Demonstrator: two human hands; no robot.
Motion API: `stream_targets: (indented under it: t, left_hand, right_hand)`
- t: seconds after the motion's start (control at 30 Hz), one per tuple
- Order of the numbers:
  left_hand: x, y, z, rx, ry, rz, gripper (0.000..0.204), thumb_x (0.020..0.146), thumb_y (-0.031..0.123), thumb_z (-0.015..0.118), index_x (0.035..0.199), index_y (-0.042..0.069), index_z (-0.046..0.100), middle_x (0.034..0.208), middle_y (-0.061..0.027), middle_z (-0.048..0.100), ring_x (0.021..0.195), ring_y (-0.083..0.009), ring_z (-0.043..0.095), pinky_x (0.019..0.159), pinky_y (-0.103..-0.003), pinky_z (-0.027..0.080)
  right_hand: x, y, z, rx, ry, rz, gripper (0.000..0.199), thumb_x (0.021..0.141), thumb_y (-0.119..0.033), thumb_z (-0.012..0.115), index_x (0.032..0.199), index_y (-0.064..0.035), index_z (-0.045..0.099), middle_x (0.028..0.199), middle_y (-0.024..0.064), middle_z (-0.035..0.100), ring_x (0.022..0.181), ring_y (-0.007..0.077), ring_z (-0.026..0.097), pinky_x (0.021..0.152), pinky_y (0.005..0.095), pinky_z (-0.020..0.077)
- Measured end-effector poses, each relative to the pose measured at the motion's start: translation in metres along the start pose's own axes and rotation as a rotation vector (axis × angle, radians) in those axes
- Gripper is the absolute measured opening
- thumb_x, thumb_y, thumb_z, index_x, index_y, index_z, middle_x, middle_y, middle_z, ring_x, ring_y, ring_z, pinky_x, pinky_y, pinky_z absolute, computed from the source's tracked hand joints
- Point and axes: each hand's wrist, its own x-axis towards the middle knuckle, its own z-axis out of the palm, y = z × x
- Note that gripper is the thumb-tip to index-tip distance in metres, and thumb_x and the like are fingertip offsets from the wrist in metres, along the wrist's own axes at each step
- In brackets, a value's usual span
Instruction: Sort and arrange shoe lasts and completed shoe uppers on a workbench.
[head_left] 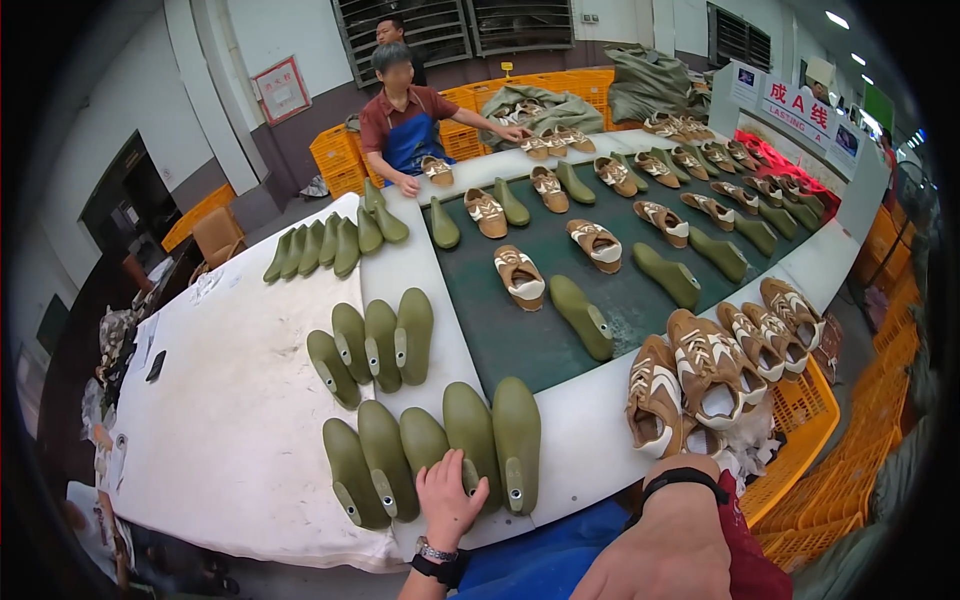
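Note:
My left hand [449, 500], fingers stretched and thumb apart, rests on the heel ends of the green shoe lasts [423, 438] in the nearest row. A watch and a black band circle that wrist. My right hand [655, 555] looms large at the lower edge, with a black band at its wrist. Its fingers are cut off by the frame, so whatever they hold is hidden. Brown-and-white sneakers [708, 362] stand clustered on the table's near right edge, beyond that hand. Another group of green lasts [381, 345] lies just past the nearest row.
Lasts and sneakers stand on a dark green belt [480, 335] set into the white table [230, 400]. Across it, a co-worker in a blue apron [412, 140] touches sneakers. Orange crates [795, 430] border the right side. A black phone-like object [156, 366] lies at left.

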Motion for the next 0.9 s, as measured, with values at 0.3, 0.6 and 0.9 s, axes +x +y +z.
stream_targets:
  t: [0.3,0.6,0.9]
  left_hand:
    - [0.001,0.0,0.0,-0.012,-0.019,-0.011,0.056,0.073,0.033,0.069,0.12,0.004,0.055,0.12,-0.0125,0.059,0.107,-0.0275,0.056,0.099,-0.048,0.035]
    - [0.002,0.0,0.001,-0.008,-0.02,-0.004,0.056,0.074,0.033,0.068,0.121,0.004,0.055,0.122,-0.012,0.058,0.109,-0.0268,0.055,0.099,-0.047,0.034]
    - [0.004,0.0,0.0,-0.003,-0.033,-0.016,0.058,0.074,0.034,0.068,0.122,0.005,0.054,0.122,-0.0113,0.059,0.109,-0.0264,0.055,0.1,-0.047,0.034]
  right_hand:
    - [0.002,0.005,0.003,0.023,0.06,-0.02,0.025,0.095,-0.013,0.051,0.114,-0.0173,0.067,0.092,0.0136,0.062,0.061,0.0199,0.052,0.056,0.0298,0.0436]
    - [-0.003,0.01,0.004,0.076,0.101,-0.049,0.024,0.095,-0.014,0.052,0.114,-0.0146,0.067,0.089,0.0115,0.061,0.06,0.0187,0.052,0.054,0.0281,0.042]
    - [-0.062,0.034,-0.004,0.157,-0.102,0.213,0.026,0.09,-0.023,0.061,0.097,0.0017,0.062,0.096,0.016,0.063,0.088,0.0376,0.059,0.084,0.0468,0.0475]
